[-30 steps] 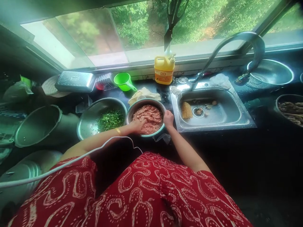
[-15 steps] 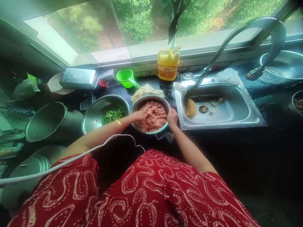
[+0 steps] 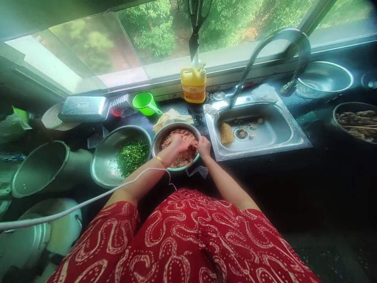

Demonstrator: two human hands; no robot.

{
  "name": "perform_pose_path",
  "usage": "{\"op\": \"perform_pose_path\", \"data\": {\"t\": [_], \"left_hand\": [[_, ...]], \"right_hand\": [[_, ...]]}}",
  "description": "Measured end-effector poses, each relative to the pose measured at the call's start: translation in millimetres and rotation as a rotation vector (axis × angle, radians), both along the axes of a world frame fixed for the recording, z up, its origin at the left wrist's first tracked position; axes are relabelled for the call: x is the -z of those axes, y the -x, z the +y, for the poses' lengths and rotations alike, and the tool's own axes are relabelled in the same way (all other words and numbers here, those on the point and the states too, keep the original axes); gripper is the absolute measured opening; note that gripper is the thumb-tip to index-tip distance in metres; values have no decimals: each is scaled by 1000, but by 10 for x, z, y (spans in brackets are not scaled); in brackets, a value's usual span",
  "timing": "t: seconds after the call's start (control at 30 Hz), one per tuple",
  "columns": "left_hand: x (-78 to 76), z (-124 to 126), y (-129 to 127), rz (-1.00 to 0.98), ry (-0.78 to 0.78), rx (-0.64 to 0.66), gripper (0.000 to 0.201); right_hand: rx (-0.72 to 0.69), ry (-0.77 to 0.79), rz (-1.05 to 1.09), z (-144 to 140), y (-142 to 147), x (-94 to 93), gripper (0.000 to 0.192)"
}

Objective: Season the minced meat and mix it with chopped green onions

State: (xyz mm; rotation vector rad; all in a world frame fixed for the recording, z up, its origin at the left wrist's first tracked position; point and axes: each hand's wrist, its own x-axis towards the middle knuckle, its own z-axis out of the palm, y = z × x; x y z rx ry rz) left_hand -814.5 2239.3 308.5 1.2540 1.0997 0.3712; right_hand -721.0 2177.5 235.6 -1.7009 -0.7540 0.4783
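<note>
So on the dark surface [image 3: 198,112], the mixing bowl [image 3: 158,142] was parked right in front of the person, with raw minced meat [image 3: 184,159] filling the bottom of it. The left hand [image 3: 178,145] was down inside, fingers pressed against the meat. Couldn't tell if they had a handful or were just pushing, since the tips were hidden. The right hand [image 3: 204,147] was clenched on the bowl's right rim, fingers curled over the edge.

Other stuff around, big to small: the sink [image 3: 272,134] sat just right of that hand, so not much room there. The wide bowl [image 3: 103,167] with chopped greens [image 3: 132,155] was just left of the meat, partly behind the left forearm. Then came a yellow jug [image 3: 193,88] near the window and a green cup [image 3: 144,104] behind the two bowls. A white cable [image 3: 97,198] crossed over the left forearm and covered a strip of it.

As for pose, both arms reached forward, angled inward. The left one slanted across the bowl's near rim, gold-coloured bracelet [image 3: 160,160] at the wrist.
</note>
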Motion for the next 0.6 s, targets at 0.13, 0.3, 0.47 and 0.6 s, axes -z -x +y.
{"op": "perform_pose_path", "data": {"t": [0.13, 0.3, 0.47, 0.6], "left_hand": [[-168, 67, 338, 200, -227, 275, 35], [61, -178, 416, 370, -624, 606, 23], [391, -292, 266, 367, -888, 960, 19], [413, -201, 583, 311, -805, 1125, 8]], "right_hand": [[0, -22, 0, -4, -12, 9, 29], [7, -41, -30, 5, 1, 32, 28], [-21, -42, -82, 40, -73, 69, 27], [-120, -33, -130, 73, -177, 86, 28]]}}
